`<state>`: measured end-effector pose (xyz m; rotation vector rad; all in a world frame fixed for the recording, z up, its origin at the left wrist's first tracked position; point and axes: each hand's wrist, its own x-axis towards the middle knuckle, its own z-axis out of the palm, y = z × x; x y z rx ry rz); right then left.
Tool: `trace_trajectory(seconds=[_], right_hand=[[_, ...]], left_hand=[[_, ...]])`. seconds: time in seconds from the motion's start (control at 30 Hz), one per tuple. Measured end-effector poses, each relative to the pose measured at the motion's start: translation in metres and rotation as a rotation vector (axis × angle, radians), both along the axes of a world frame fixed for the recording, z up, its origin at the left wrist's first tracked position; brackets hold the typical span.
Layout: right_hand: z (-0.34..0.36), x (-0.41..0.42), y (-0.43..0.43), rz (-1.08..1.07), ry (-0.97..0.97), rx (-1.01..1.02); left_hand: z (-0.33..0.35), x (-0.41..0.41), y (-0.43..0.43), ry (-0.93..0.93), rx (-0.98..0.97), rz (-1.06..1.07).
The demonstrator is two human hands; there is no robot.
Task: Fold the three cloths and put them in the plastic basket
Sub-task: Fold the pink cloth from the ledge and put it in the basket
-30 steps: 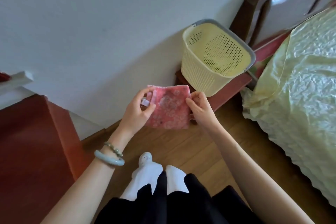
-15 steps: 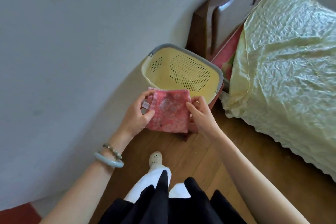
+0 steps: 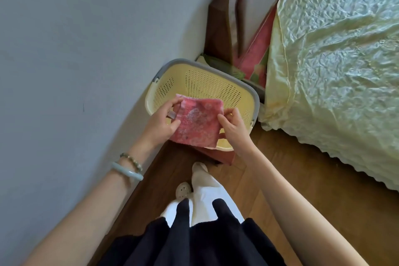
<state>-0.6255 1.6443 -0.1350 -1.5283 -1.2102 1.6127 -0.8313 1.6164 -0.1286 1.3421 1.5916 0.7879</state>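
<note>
My only view is the head camera: wide-angle, pitched steeply down and forward. The left hand (image 3: 160, 124) and right hand (image 3: 235, 130) sit close at frame centre, the plastic basket (image 3: 205, 84) just above them, the wall (image 3: 75, 49) filling the upper left.

No writing can be read.
A small pale tag (image 3: 172, 114) sticks out at the edge of the cloth (image 3: 197, 124), just beside the fingers of the left hand (image 3: 159, 125); it is too small and blurred to make out any letters or numbers.
</note>
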Motion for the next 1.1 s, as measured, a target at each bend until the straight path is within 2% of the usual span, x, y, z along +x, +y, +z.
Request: trace_trajectory(seconds=[0.23, 0.5, 0.7, 0.8, 0.87, 0.97, 1.1], right_hand=[[-0.044, -0.009, 0.056, -0.026, -0.013, -0.079], [-0.096, -0.032, 0.094, -0.098, -0.079, -0.199], [-0.164, -0.055, 0.118, -0.192, -0.213, -0.394], [-0.196, -0.064, 0.12, -0.164, -0.339, -0.396], [-0.215, -0.067, 0.119, -0.17, -0.41, -0.434], [-0.24, -0.074, 0.119, -0.211, -0.35, -0.529], [-0.27, -0.081, 0.119, -0.239, -0.343, -0.523]], left_hand=[[-0.036, -0.006, 0.062, 0.085, -0.099, -0.021], [-0.089, -0.022, 0.116, 0.244, -0.173, -0.185], [-0.145, -0.019, 0.164, 0.291, -0.369, -0.338], [-0.181, -0.016, 0.173, 0.363, -0.424, -0.405], [-0.202, -0.019, 0.171, 0.382, -0.421, -0.441], [-0.229, -0.022, 0.172, 0.429, -0.398, -0.463], [-0.26, -0.024, 0.176, 0.517, -0.353, -0.477]])
